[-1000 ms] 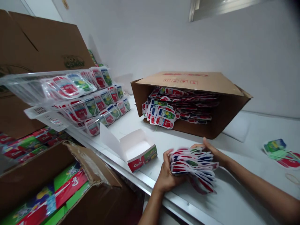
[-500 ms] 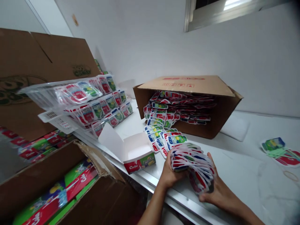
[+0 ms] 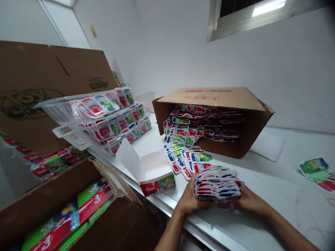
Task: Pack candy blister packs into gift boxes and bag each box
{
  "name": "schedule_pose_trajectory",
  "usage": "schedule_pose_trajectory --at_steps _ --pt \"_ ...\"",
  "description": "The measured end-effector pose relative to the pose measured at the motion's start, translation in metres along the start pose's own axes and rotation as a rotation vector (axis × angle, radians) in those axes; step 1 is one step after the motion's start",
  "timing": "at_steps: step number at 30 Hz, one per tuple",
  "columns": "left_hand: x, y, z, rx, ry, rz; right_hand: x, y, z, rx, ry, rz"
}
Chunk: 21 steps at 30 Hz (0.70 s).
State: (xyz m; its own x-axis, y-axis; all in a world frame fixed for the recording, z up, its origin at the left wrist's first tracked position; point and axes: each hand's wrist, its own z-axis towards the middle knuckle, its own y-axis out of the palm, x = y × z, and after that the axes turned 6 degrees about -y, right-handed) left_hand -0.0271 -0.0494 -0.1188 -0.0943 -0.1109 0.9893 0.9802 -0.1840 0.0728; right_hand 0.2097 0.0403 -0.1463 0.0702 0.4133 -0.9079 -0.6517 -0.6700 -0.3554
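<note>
Both my hands clasp one thick stack of flat printed packets (image 3: 217, 184) just above the white table's front edge. My left hand (image 3: 190, 200) grips the stack's left end. My right hand (image 3: 247, 201) grips its right end, fingers curled under it. Just beyond the stack, a spill of the same packets (image 3: 187, 157) lies on the table. It trails from a cardboard box lying on its side (image 3: 243, 139) that is full of them. A small open carton marked Cola and Sprite (image 3: 154, 174) sits to the left of my hands.
Clear plastic trays of packets (image 3: 104, 115) are stacked at the left. A large open cardboard box (image 3: 78, 209) with filled cartons stands below the table at lower left. A few loose packets (image 3: 316, 170) lie at far right. The white table (image 3: 274, 195) runs right.
A row of packets now lies spilled on the table in front of the side-lying box. My hands squared the fanned stack into a tidy block, the right hand shifting to its right end.
</note>
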Motion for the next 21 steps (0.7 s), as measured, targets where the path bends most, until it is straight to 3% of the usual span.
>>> schedule_pose_trajectory --at_steps 5,11,16,21 --pt "0.001 -0.002 0.001 0.031 0.002 0.058 -0.004 0.003 -0.003 0.013 -0.035 -0.102" --pt "0.001 -0.002 -0.003 0.04 -0.062 0.097 -0.012 0.011 -0.013 -0.076 -0.009 -0.042" --pt "0.002 0.002 -0.01 0.083 -0.054 0.141 -0.013 0.012 -0.012 0.001 -0.059 -0.127" --pt "0.001 0.009 -0.01 0.174 -0.013 0.155 -0.014 0.009 -0.005 -0.008 -0.135 -0.182"
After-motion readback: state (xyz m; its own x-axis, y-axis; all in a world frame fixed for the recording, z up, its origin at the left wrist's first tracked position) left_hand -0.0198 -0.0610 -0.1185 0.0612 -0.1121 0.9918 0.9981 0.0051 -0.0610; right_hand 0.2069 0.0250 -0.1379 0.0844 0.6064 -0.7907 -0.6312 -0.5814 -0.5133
